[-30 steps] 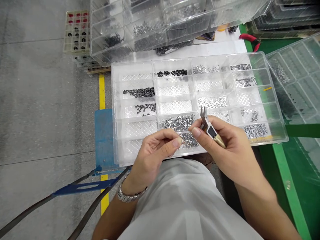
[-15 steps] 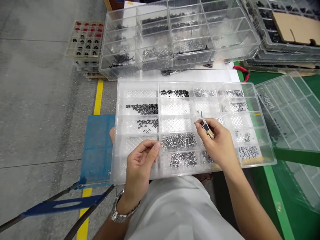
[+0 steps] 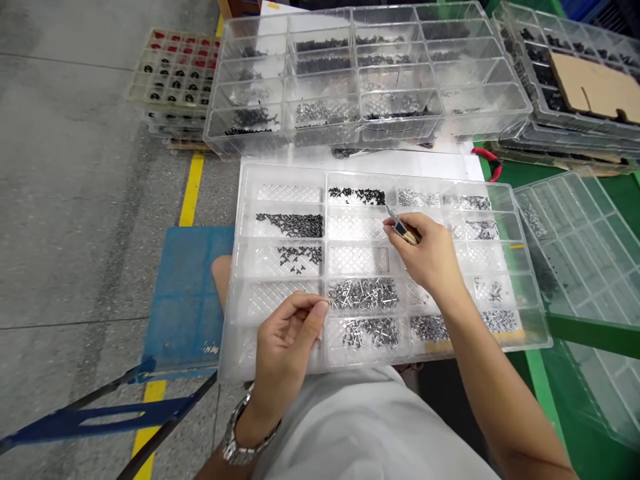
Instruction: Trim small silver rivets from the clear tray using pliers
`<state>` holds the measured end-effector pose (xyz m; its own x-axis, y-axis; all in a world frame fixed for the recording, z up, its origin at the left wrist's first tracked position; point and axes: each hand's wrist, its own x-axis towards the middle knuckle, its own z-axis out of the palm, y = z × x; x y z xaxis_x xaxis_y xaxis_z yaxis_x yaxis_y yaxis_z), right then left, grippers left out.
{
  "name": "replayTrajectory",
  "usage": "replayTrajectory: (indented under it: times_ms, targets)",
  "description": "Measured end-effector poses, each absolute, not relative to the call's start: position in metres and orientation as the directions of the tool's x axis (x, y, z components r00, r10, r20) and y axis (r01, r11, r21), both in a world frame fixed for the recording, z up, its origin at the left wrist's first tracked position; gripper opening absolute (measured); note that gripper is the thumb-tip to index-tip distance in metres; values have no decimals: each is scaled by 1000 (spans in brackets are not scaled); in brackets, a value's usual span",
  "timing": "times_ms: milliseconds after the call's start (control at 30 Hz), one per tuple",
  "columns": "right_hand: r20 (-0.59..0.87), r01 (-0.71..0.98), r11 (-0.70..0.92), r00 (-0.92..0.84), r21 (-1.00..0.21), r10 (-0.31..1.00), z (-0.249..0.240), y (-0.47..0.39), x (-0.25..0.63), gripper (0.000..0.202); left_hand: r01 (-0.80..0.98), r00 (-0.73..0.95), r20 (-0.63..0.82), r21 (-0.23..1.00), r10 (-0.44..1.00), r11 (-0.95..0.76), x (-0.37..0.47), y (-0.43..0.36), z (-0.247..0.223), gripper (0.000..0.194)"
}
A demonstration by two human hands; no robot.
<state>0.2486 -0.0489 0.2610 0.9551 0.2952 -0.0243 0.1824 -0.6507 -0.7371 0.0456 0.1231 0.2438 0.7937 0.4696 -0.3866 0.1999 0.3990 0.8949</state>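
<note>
- Texts, labels, brands, numbers, signs: none legible.

The left hand (image 3: 286, 340) is near the lower middle of the frame, palm turned up and inward, thumb and index fingertips pinched together and the other fingers curled in behind. A metal bracelet circles the left wrist (image 3: 250, 427), and the forearm leaves by the bottom edge. The right hand (image 3: 425, 250) is higher and right of center, back of the hand upward, thumb and fingers closed in a grip. How the lower fingers of that hand curl is hard to make out. The bare right forearm (image 3: 500, 373) slants down toward the lower right corner.
</note>
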Motion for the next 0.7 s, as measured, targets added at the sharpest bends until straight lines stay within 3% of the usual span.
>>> replayTrajectory:
  times_ms: [500,600,700]
  targets:
    - [-36,85,-532,976,-842,213,262,-61,238,22,217,827,-378,897,416,384,48,116,250,24]
    - [-73,52,-484,969,-874,235,274,-65,205,27,162,848,-342,894,404,417,50,113,251,18]
    - [-199,-83,-335,923,-939,328,286,-64,163,22,93,874,-277,902,399,422,53,109,255,14]
